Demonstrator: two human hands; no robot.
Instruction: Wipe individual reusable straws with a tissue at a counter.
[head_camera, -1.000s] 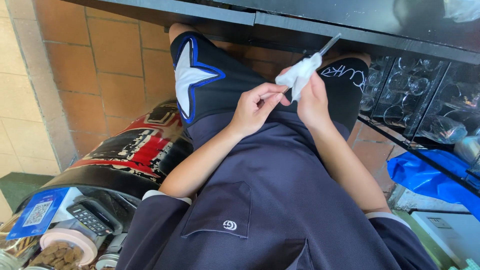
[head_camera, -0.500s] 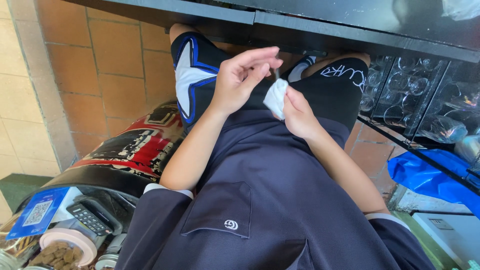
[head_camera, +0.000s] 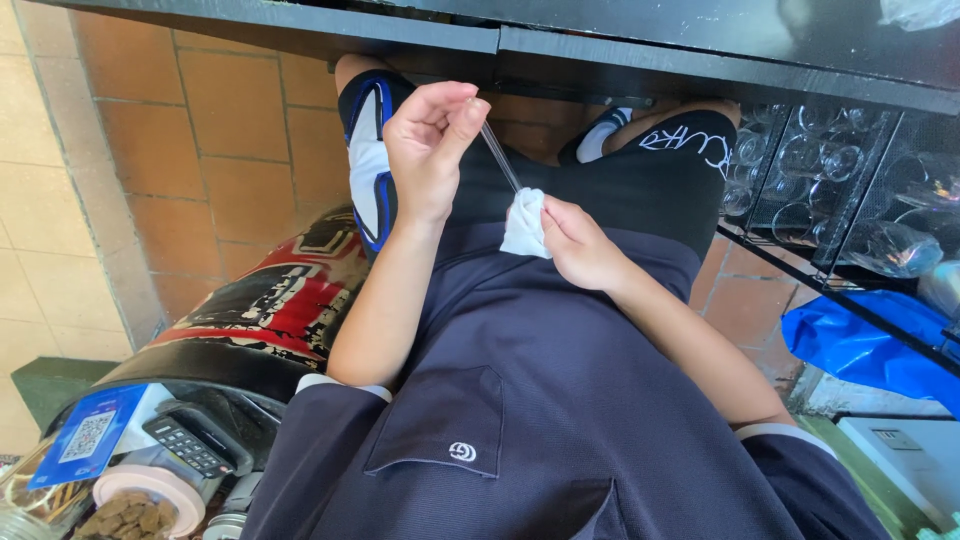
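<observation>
Head view looks straight down a dark navy shirt to the lap, where the left hand (head_camera: 430, 150) pinches the upper end of a thin clear glass-like rod (head_camera: 498, 155) between thumb and fingertips, raising it at a slant so its length is free. Just below, the right hand (head_camera: 580, 245) closes a crumpled white cloth (head_camera: 524, 222) around the rod's lower end, seemingly so the cloth wraps the shaft; both hands work above the knees, under the dark bench (head_camera: 600, 40) edge, with racked clear glasses (head_camera: 800, 160) to the right.

Left hand (head_camera: 428, 150) above-left of right hand (head_camera: 580, 245); thin rod (head_camera: 498, 155) between; cloth (head_camera: 524, 224) in right.
</observation>
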